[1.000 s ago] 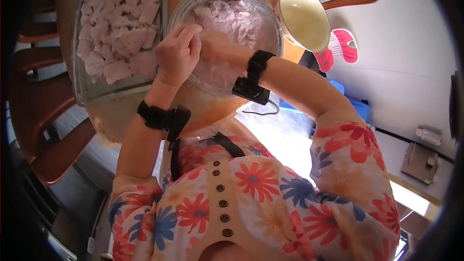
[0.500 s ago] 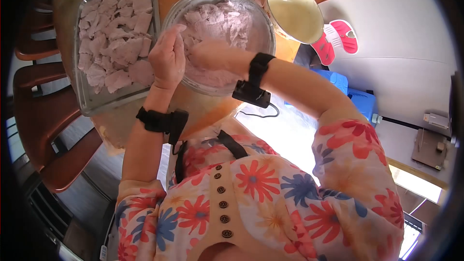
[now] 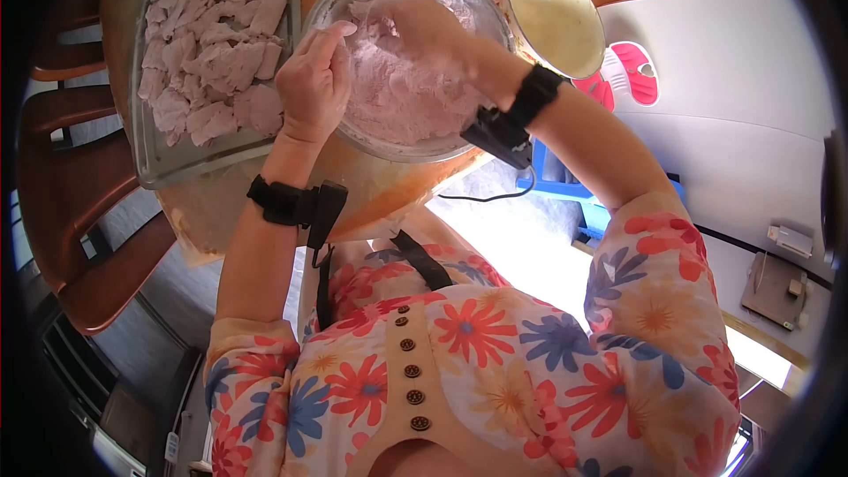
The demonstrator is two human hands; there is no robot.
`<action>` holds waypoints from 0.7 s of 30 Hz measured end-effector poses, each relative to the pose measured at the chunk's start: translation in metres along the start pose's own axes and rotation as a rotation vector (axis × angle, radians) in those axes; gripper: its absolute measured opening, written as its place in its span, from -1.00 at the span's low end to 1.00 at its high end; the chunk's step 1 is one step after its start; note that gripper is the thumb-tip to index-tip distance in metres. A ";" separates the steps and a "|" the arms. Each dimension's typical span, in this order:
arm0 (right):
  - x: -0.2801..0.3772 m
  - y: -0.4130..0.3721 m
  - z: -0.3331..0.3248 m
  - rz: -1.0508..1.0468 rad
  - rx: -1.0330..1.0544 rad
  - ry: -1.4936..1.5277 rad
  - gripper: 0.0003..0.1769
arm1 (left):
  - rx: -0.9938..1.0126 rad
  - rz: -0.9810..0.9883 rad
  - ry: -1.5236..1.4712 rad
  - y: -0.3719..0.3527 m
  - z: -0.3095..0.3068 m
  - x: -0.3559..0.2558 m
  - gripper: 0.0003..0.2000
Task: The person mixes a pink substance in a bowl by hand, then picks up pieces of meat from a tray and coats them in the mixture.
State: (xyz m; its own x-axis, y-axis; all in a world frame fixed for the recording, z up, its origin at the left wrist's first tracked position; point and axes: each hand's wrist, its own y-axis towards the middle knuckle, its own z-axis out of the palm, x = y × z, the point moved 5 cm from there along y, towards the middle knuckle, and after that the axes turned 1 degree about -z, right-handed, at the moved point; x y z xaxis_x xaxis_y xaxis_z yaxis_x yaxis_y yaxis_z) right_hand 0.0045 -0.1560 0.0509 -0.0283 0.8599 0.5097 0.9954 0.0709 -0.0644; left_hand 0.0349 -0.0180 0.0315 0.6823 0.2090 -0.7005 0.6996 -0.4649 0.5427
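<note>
1. The surface (image 3: 389, 194), brown and round-edged, carries the tray and both bowls; a brown chair (image 3: 84, 203) stands on the left of it.
2. The rectangular tray (image 3: 177, 168) lies on the left part of the surface, just beside the clear bowl.
3. The clear bowl (image 3: 408, 151), round and wide, sits in front of the person, between the tray and the cream bowl.
4. The cream bowl (image 3: 555, 18), tilted in view, is at the right, close against the clear bowl.
5. The floury mass (image 3: 406, 102), pale pink, fills much of the clear bowl.
6. The hands are apart from each other. The right hand (image 3: 428, 28) reaches into the clear bowl, on the floury mass; its fingertips are hidden, so I cannot tell whether it grips anything. The left hand (image 3: 314, 84) is at the bowl's left rim, thumb raised and fingers curled; I cannot tell whether it holds something.
7. A black wristband (image 3: 283, 203) with a small box circles the left wrist; another is on the right.
8. The coated pieces (image 3: 216, 49), pinkish, lie close together in the tray.
</note>
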 end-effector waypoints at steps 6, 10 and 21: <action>-0.020 -0.050 0.032 -0.088 0.033 -0.161 -0.83 | -0.066 0.091 0.034 0.001 0.000 0.000 -0.81; -0.016 -0.032 0.017 0.069 0.247 -0.175 -0.86 | -0.080 0.112 0.068 0.000 0.002 0.000 -0.82; -0.005 0.007 0.060 0.087 0.348 -0.327 -0.86 | -0.083 0.111 0.051 0.000 0.003 -0.005 -0.79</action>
State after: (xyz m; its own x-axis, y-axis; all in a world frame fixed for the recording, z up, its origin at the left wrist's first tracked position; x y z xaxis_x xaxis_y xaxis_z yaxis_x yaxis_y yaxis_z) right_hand 0.0065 -0.1291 -0.0039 -0.0288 0.9800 0.1970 0.9073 0.1083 -0.4062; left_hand 0.0314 -0.0217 0.0335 0.7646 0.2051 -0.6109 0.6333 -0.4148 0.6534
